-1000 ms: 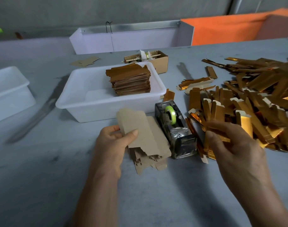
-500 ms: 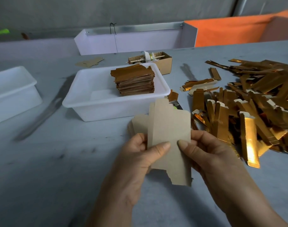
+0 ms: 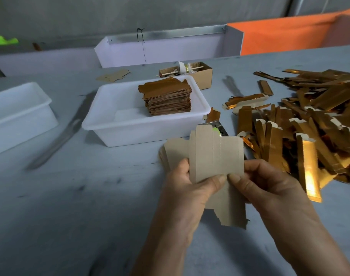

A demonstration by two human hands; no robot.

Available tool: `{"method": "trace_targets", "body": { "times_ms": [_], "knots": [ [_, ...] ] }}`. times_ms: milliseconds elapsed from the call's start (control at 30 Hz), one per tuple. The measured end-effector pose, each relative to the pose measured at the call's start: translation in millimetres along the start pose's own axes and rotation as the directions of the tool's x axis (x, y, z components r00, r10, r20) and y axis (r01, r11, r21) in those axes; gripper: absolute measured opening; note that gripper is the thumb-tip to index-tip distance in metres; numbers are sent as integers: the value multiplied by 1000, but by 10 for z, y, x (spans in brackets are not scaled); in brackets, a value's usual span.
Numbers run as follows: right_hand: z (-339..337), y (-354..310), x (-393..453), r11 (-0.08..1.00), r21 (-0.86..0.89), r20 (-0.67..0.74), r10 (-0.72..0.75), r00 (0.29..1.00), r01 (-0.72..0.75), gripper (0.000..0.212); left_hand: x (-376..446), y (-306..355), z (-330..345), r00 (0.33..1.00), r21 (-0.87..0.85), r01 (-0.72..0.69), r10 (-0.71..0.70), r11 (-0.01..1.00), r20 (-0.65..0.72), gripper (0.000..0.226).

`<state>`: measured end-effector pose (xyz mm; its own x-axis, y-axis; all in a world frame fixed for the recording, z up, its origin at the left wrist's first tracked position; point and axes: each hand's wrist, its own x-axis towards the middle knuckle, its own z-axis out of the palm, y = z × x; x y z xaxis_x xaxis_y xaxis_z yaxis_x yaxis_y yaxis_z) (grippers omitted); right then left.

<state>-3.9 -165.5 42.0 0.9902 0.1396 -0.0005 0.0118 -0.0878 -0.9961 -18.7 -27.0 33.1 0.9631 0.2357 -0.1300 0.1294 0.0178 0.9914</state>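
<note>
**Both hands now on one blank**

A second ago the left hand alone held the card low beside the tape dispenser, while the right hand was at the gold heap. The right hand has since come across, and the card has been lifted toward the camera. I read this as one piece being taken off the sheaf, ready for folding.

At lower centre of the frame, the left hand (image 3: 187, 188) curls round a sheaf of blanks (image 3: 173, 152), and its thumb pinches the front cardboard blank (image 3: 216, 154). The right hand (image 3: 269, 186) pinches the same blank from the other side, with the two thumb tips almost touching.

The blank is held clear of the grey table (image 3: 70, 196), its plain brown face to the camera. Its long axis runs nearly straight up the frame. The notched end is at the bottom, toward the person, and the rounded tab is at the top, pointing away. An edge crosses the blank under the thumbs; I cannot tell whether it is a fold or a second sheet.

Just behind the blank, the tape dispenser (image 3: 219, 129) is mostly hidden. Right of centre lies the heap of gold cartons (image 3: 309, 126). Farther back, at centre frame, a white tub (image 3: 102, 126) holds a stack of flat pieces (image 3: 168, 96). A second tub (image 3: 20, 108) sits at the left edge, and a small cardboard box (image 3: 205, 78) stands behind the white tub.
</note>
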Motion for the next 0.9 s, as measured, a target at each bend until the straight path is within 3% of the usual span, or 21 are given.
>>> {"method": "trace_targets", "body": {
  "times_ms": [100, 200, 300, 367, 433, 500, 633, 767, 900],
  "knots": [
    [-15, 35, 4, 996, -87, -33, -12, 999, 9, 21, -3, -22, 2, 1000, -32, 6, -5, 999, 13, 39],
    [-14, 42, -23, 958, -279, -74, -87, 993, 63, 7, -3, -46, -9, 1000, -52, 19, -18, 998, 5, 34],
    [21, -15, -71, 903, -403, -73, -192, 979, 147, 26, -4, -53, -2, 1000, -55, 8, -9, 998, -18, 33],
    [64, -47, -92, 902, -393, -35, -209, 977, 178, 34, -6, -54, 16, 999, -60, -3, 0, 998, -44, 24],
    [107, -65, -105, 945, -269, 5, -191, 982, 185, 33, -23, -44, 33, 1000, -62, -2, 1, 998, -30, 14],
    [129, -72, -109, 974, -139, 39, -175, 984, 179, 32, -42, -30, 37, 999, -57, 12, -10, 998, 31, 18],
    [91, -46, -91, 962, -209, 28, -175, 984, 176, 34, -74, 9, -11, 985, -61, 45, -34, 997, 171, 31],
    [65, -68, -107, 965, -229, 33, -126, 991, 130, 30, -105, 18, -16, 992, 33, -31, 27, 999, 121, 27],
    [-11, -19, -82, 983, -177, -99, -66, 993, 48, 35, -153, 46, -14, 975, 88, 1, -21, 996, 222, 28]
  ]
}}
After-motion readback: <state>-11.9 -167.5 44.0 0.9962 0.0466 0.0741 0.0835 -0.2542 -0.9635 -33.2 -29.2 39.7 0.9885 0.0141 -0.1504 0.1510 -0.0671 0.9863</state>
